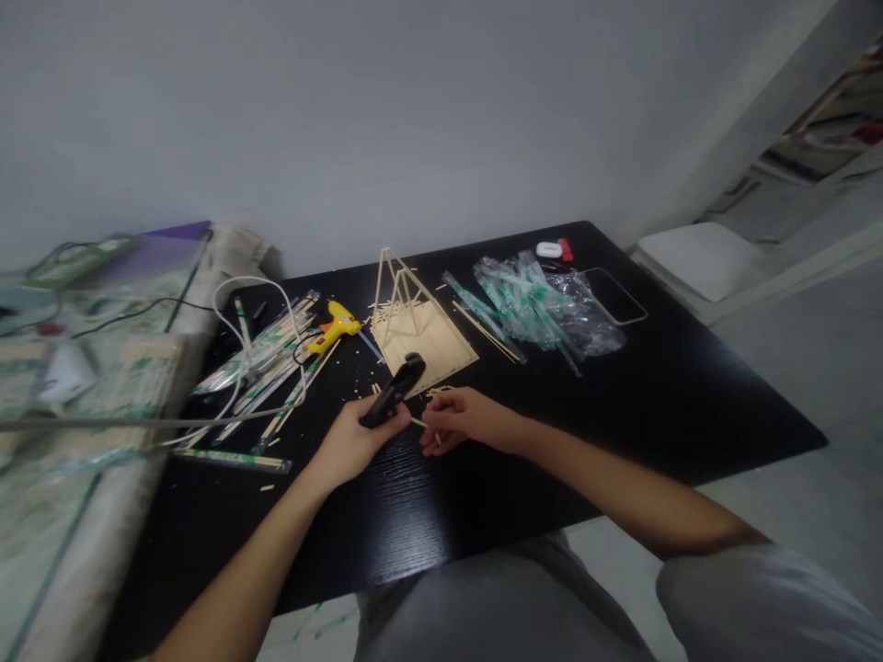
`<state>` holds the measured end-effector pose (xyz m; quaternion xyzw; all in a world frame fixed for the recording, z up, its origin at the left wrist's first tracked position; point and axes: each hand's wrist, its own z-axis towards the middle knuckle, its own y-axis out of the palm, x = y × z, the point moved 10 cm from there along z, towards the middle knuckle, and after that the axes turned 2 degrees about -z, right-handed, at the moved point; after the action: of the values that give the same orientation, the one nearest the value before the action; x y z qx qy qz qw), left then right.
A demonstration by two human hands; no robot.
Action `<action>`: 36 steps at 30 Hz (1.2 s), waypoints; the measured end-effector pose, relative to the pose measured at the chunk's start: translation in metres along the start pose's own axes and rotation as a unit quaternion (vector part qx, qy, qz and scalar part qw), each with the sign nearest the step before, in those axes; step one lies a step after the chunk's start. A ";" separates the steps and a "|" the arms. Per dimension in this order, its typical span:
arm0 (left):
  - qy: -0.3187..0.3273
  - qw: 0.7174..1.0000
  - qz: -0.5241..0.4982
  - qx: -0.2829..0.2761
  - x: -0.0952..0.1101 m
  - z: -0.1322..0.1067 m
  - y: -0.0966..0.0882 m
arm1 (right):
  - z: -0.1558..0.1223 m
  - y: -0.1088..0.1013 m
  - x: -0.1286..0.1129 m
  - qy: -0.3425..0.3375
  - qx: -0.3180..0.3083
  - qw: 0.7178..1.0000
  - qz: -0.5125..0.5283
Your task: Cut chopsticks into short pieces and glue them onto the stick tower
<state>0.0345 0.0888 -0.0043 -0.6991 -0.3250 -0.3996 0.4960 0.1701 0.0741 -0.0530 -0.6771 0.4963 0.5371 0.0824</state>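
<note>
A short pale stick (418,422) was just below the centre of the frame, pinched in the fingers of the right hand (459,418). Its other end came close to the left hand (351,441), contact unclear, which was wrapped around a black tool (393,393). Above, a wooden model (431,342) stood between a yellow glue gun (338,325) at centre left and plastic wrappers (521,303) at centre right, on the black table (696,405).

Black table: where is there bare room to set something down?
The widest bare patch of the black table lies between the green-printed wrappers and right forearm; another, between it and the left forearm, borders the near edge. Left is crowded: glue gun, wrapped sticks.
</note>
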 end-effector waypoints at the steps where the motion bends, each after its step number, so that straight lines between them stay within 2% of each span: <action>1: -0.003 0.999 0.019 0.040 -0.003 0.001 -0.014 | 0.001 -0.002 -0.001 -0.006 0.006 1.000 0.010; 3: -0.017 0.994 0.072 0.085 -0.010 0.004 -0.037 | 0.002 -0.004 -0.003 -0.017 0.005 1.000 0.013; 6: -0.041 0.985 0.136 0.101 -0.022 0.009 -0.056 | 0.003 -0.006 -0.006 -0.040 0.000 0.999 -0.019; 11: -0.062 0.974 0.195 0.094 -0.027 0.011 -0.057 | 0.003 -0.011 -0.008 -0.061 0.018 0.996 -0.063; 19: -0.039 0.972 0.184 0.138 -0.024 0.009 -0.059 | 0.002 -0.009 -0.007 -0.059 0.010 0.998 0.000; 23: 0.009 0.965 0.226 0.135 -0.006 0.003 -0.053 | 0.002 -0.011 -0.010 -0.074 0.023 0.997 0.011; 27: 0.078 0.951 0.273 0.121 0.015 -0.003 -0.039 | 0.004 -0.020 -0.013 -0.091 0.068 0.994 0.012; 36: 0.094 0.926 0.359 0.076 0.015 -0.008 -0.014 | 0.002 -0.024 -0.024 -0.131 0.094 0.987 -0.010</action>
<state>0.0277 0.0861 0.0161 -0.6883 -0.0335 -0.2331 0.6861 0.1885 0.1011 -0.0445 -0.5948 0.5225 0.5716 0.2155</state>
